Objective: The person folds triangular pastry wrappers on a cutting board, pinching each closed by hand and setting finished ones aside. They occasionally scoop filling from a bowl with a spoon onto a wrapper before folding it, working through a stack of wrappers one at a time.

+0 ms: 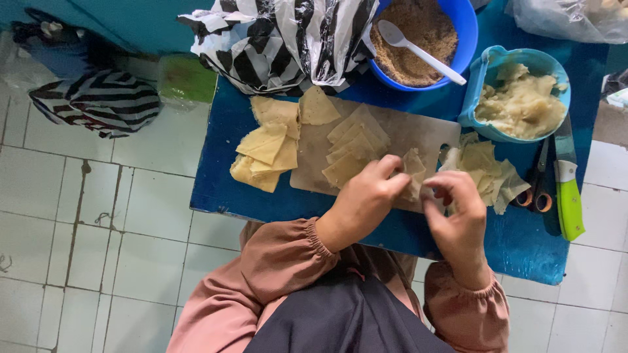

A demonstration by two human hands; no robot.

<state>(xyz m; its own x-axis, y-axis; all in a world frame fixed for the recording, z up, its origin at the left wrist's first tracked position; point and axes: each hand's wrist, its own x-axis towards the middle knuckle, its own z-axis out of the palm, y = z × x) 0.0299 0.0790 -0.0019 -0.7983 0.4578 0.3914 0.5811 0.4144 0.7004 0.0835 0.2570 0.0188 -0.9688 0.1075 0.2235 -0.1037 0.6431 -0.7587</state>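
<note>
A black-and-white striped plastic bag (275,39) slumps at the far edge of the blue bench (261,189), and a clear plastic bag (562,18) sits at the far right corner. Beside the striped bag a blue bowl (466,26) holds brown crumbs with a white spoon (418,51) in it. A light blue tub (487,65) next to it holds pale mashed filling. On the cutting board (425,134) the left hand (363,199) and right hand (458,216) are close together, both pinching one thin, pale yellow pastry wrapper (413,171) at the board's near edge. More wrappers lie stacked (268,150) to the left.
</note>
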